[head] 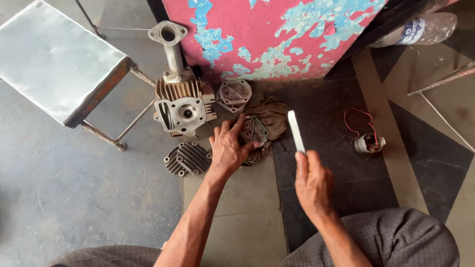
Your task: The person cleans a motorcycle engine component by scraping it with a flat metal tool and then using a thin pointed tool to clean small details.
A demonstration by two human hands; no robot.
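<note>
Pressing down: my left hand [228, 148] lies spread, fingers splayed, on a flat metal cover plate [255, 129], gripping nothing, only bearing on it.
Cover plate: greenish-grey, rounded-triangular, lying on a crumpled brown rag [273, 116] on the floor, just in front of my left fingertips and partly under them.
Right hand: my right hand [311, 183] is clenched around the lower end of a flat pale tool [296, 130], a file or scraper by its shape; I cannot tell which.
Flat tool: blade pointing away from me, tilted slightly left, its tip just right of the rag and clear of the plate.
Second cover: a similar grey plate [234, 94] lies just beyond the rag, against the foot of the wall.
Cylinder head: finned, brownish, with a pale machined face [184, 110], standing left of the rag; an upright pipe with a flange [169, 42] rises behind it.
Finned cover: dark ribbed casting [188, 158], flat on the floor, just left of my left wrist.
Small coil part: metal, with thin red wire [367, 142], well to the right on the dark tile.
Stool: metal-topped [54, 59], far left.
Wall: pink with peeling blue patches [277, 34].
Bottle: clear plastic [420, 29], lying top right.
My knees: grey trousers [391, 237] at the lower edge.
</note>
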